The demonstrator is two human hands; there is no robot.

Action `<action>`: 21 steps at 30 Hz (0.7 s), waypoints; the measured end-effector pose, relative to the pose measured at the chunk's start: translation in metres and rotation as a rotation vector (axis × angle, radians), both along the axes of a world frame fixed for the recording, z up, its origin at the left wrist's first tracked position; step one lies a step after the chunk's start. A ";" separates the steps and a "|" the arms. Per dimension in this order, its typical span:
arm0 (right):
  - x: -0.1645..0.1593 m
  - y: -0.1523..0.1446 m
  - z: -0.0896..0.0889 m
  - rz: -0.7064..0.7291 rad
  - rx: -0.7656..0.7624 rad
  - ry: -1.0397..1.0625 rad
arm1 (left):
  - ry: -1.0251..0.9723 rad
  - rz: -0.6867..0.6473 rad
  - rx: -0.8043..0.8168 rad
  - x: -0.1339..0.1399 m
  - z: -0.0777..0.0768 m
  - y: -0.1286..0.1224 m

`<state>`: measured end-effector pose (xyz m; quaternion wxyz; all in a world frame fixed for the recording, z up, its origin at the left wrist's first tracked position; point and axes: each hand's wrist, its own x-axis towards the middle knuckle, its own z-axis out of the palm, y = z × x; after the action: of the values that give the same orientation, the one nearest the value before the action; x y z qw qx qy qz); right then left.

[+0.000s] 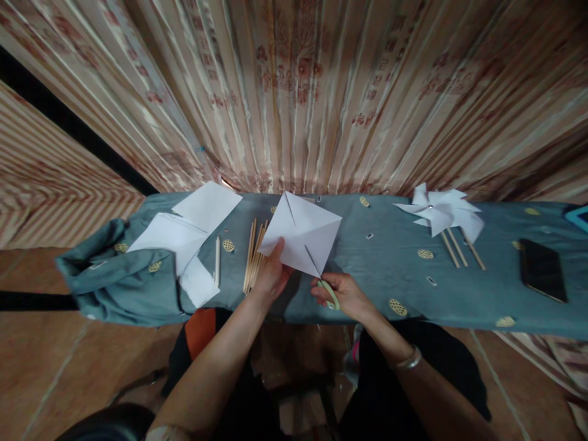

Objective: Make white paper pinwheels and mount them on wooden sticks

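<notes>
While the left hand [274,273] pinches the paper [309,231], the right hand [346,295] grips scissors [327,288].
Likely light, easily creased; hold its edge.

Place: is looking like a home
Curtain [298,135]: is hanging in folds, showing reddish prints
Cloth [376,278]: is lying blue-green, showing yellow motifs
Floor [41,349]: is showing brownish tiles with pale joints

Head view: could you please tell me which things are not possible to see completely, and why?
All in the head view:
Left hand: some fingers are hidden behind the white sheet.
Scissors: the grip is partly covered by the right hand.
Pinwheels: they overlap, so their exact number is unclear.
Blue-edged object: cut off by the right picture edge.
</notes>
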<state>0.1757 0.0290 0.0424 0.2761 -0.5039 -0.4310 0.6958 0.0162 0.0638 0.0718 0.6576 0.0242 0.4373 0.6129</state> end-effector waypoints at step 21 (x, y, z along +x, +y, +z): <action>0.000 0.000 0.002 -0.034 0.020 -0.006 | -0.002 -0.041 -0.027 0.003 -0.007 -0.002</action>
<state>0.1752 0.0292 0.0443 0.2915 -0.5104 -0.4301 0.6852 0.0193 0.0623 0.0653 0.6707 0.0234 0.4444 0.5934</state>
